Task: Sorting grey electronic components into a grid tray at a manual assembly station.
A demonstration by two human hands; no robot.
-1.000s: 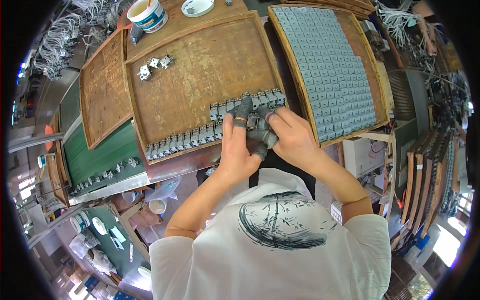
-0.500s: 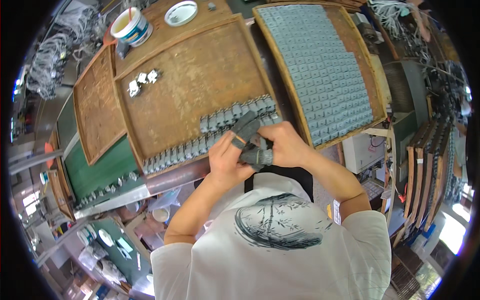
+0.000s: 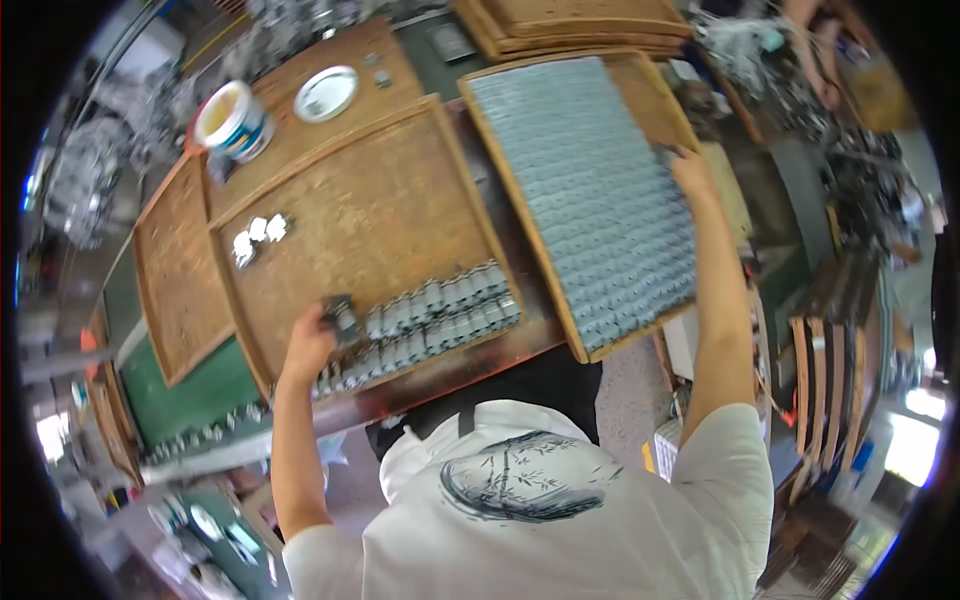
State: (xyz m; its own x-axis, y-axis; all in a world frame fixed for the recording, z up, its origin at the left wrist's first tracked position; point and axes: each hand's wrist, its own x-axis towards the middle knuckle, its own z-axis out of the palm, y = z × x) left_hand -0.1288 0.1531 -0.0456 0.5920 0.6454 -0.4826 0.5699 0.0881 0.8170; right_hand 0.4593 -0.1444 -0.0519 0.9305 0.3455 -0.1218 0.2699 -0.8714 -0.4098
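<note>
On my feed the two hands are now well apart; half a second ago I saw them together over the near right corner of the left tray (image 3: 370, 190), fingers closed around something small and dark. The left hand (image 3: 312, 342) has moved across to the left end of the grey parts (image 3: 440, 300), which lie in two rows along that tray's near edge. At its fingertips I see a dark block (image 3: 343, 320), but blur keeps me from telling whether the fingers grip it or only touch it. The right hand (image 3: 692, 175) has gone over to the right tray (image 3: 519, 215) and reaches its far right part, where the closely packed grey blocks (image 3: 590, 190) meet bare wood. Its fingertips point left, close to the edge of the blocks; I cannot tell whether they pinch anything.

My view has shifted too, so both trays sit lower in it. The three shiny pieces (image 3: 258, 230) keep their place toward the left side of the left tray, and the white tub (image 3: 235, 125) and white lid (image 3: 327, 94) stay beyond its far edge.
</note>
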